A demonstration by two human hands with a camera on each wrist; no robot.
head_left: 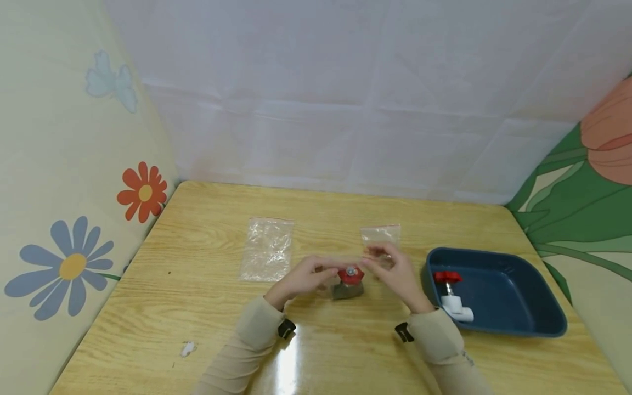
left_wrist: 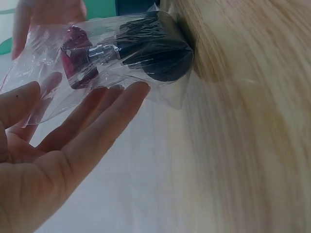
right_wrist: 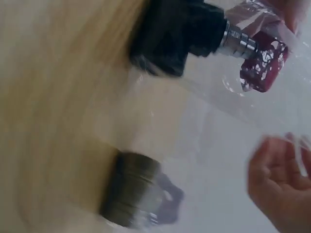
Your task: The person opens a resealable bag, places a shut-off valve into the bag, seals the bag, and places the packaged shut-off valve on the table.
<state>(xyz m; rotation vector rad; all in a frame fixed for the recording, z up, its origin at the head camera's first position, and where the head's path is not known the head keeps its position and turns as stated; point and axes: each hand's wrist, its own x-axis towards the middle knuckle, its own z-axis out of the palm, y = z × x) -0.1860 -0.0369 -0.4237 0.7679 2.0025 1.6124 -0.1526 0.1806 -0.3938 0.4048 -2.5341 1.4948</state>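
A valve [left_wrist: 160,46] with a dark body, a metal stem and a red handle stands on the table inside a clear zip bag [left_wrist: 109,73]. At the bag's upper edge, the thumb and a finger of my left hand [head_left: 308,274] hold the plastic, while other fingers reach along its side. Opposite, my right hand [head_left: 395,271] pinches the bag's edge with curled fingers. The red handle [head_left: 351,274] shows between both hands in the head view. Lower in the right wrist view is a blurred olive-brown cylindrical thing [right_wrist: 131,189]; I cannot tell its kind.
To the right stands a dark blue tray [head_left: 498,329] holding a white valve [head_left: 455,307] with a red handle. A flat clear bag [head_left: 267,249] lies to the left, and another clear bag [head_left: 380,233] lies behind my right hand. A white scrap [head_left: 188,349] is at front left.
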